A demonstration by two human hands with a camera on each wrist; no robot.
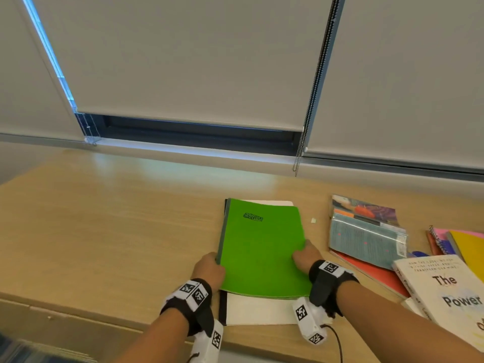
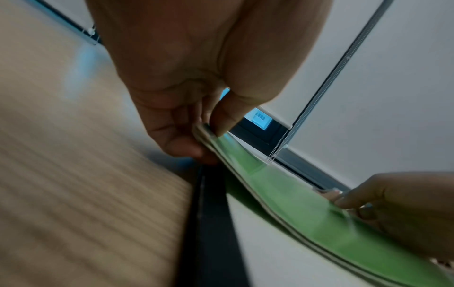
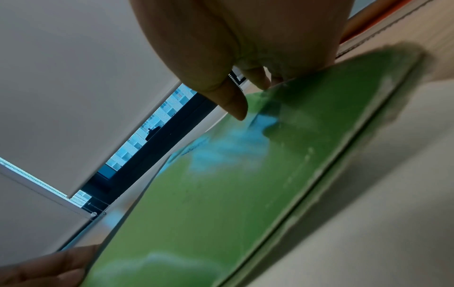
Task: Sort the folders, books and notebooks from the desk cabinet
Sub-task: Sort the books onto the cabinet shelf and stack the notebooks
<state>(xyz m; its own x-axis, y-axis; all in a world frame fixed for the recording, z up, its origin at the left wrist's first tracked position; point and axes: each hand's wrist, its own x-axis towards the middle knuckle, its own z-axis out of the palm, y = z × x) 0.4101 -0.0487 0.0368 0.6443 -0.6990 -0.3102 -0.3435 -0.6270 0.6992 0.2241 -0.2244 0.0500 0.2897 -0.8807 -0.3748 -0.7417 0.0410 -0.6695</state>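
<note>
Both hands grip green notebook, seemingly lengthwise toward window.

Bright green notebook (black scribble), tan desk

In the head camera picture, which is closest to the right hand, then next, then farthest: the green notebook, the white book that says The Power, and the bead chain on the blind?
1. Green notebook: the right hand holds its right edge.
2. White book: to the right, near the desk's front.
3. Bead chain: far back, hanging by the window.
</note>
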